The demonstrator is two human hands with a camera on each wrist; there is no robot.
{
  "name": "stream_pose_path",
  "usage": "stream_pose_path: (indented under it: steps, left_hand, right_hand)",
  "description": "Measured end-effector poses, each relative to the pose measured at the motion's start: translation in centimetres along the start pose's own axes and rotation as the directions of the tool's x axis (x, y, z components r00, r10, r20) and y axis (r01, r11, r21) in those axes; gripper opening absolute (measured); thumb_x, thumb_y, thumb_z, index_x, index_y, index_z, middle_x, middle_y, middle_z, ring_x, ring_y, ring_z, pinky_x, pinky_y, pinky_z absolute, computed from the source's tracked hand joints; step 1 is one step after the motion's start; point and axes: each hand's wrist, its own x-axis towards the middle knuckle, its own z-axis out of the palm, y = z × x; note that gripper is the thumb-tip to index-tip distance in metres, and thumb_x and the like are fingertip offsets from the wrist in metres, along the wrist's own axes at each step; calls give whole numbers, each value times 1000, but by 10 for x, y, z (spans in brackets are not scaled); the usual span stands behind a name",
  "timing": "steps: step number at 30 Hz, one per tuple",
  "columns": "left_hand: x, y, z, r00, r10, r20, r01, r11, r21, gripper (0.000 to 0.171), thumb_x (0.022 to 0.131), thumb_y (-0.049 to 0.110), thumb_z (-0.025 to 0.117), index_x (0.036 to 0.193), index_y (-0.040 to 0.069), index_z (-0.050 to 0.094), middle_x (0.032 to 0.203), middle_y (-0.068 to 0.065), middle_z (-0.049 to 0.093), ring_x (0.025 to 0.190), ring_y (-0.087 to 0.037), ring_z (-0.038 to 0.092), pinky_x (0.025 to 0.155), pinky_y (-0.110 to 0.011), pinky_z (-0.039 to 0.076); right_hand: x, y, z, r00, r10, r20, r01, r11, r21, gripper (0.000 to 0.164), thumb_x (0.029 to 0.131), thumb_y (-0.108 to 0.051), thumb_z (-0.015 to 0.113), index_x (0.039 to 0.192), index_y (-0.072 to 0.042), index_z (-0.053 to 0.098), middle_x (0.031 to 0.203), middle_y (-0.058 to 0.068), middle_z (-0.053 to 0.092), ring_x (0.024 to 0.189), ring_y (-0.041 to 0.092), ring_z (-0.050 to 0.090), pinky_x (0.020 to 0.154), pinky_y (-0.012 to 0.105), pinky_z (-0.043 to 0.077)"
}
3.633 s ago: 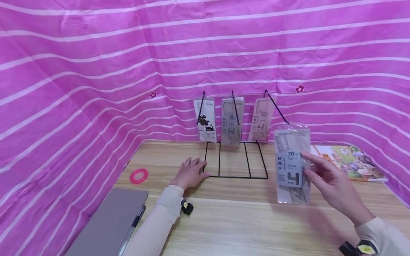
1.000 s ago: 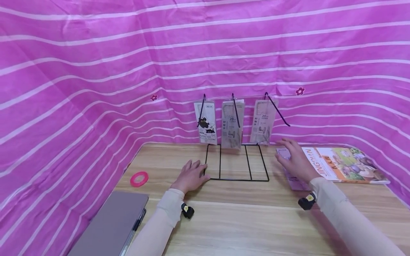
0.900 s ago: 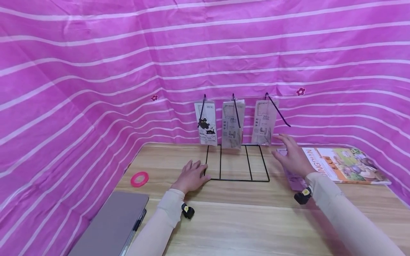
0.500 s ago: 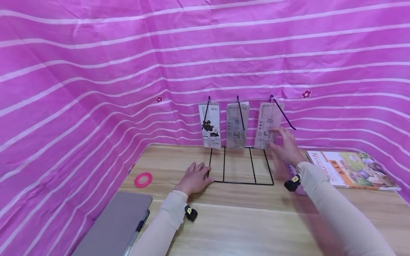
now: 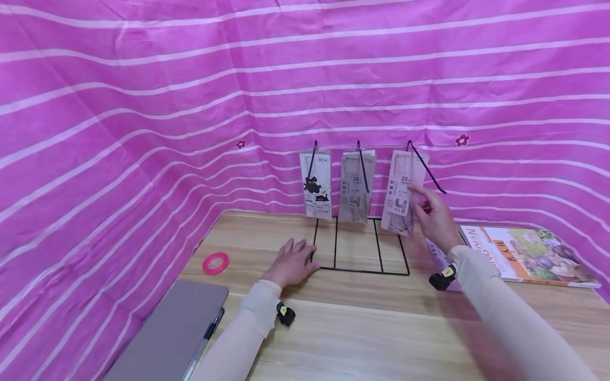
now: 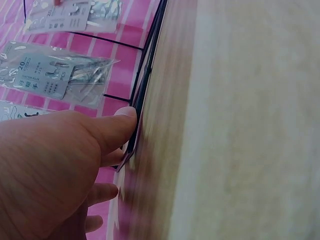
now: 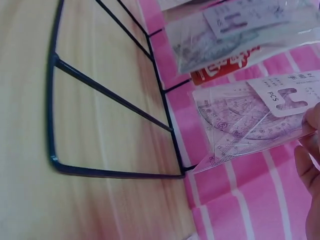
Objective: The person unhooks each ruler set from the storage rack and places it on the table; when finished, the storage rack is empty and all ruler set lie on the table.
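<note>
A black wire display rack (image 5: 371,271) stands on the table, a packet hanging under each of its three hooks. My right hand (image 5: 434,219) pinches the right edge of the rightmost ruler set packet (image 5: 402,196), tilting its bottom forward. Through the clear sleeve a protractor (image 7: 235,120) and triangle edges show in the right wrist view. The middle ruler set packet (image 5: 355,185) and the left packet with black cats (image 5: 316,185) hang untouched. My left hand (image 5: 292,263) rests at the rack's front left corner, fingers spread, thumb (image 6: 125,117) pressing on the wire.
Another ruler set packet (image 5: 436,256) lies on the table, partly hidden under my right wrist. Beside it is a colourful book (image 5: 534,254). To the left are a pink ring (image 5: 215,263) and a grey notebook (image 5: 171,323) with a pen (image 5: 213,324). Pink striped cloth (image 5: 190,106) surrounds the table.
My right hand set a ruler set packet down by the book, then moved left to the rightmost hanging packet, took its edge and swung it outward. The left hand stays at the rack.
</note>
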Motion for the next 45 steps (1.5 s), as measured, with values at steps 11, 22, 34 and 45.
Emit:
stream_pose_path:
  steps: [11, 22, 34, 45]
  left_hand:
    - [1, 1, 5, 1000, 0, 20, 0, 1000, -9, 63, 107, 51, 53, 160, 17, 46, 171, -19, 32, 160, -51, 14, 132, -63, 10]
    - [2, 2, 8, 1000, 9, 10, -9, 1000, -14, 61, 107, 50, 54, 158, 16, 49, 170, -19, 34, 160, -51, 17, 131, -66, 14]
    - [9, 5, 10, 1000, 18, 18, -18, 1000, -10, 63, 107, 51, 52, 160, 17, 46, 171, -18, 33, 160, -51, 15, 131, -66, 12]
    - [5, -3, 1, 1000, -7, 10, 7, 1000, 11, 63, 107, 51, 52, 160, 17, 46, 171, -18, 32, 160, -51, 14, 131, -67, 11]
  right_hand:
    - [-47, -13, -32, 1000, -30, 5, 30, 1000, -6, 55, 104, -5, 62, 156, -17, 51, 111, 24, 70, 78, 1, 60, 64, 18, 55]
    - [-102, -24, -55, 998, -52, 31, 50, 997, 63, 53, 103, -3, 65, 154, -15, 53, 116, -27, 63, 85, 0, 68, 68, 19, 60]
    - [-138, -38, -75, 998, -65, 20, 64, 998, 19, 53, 101, 1, 65, 152, -12, 55, 115, -30, 65, 83, 1, 69, 64, 21, 59]
    - [-166, -48, -98, 998, -53, 18, 51, 994, 92, 60, 96, 14, 65, 152, -4, 52, 108, -16, 70, 82, 1, 67, 68, 18, 58]
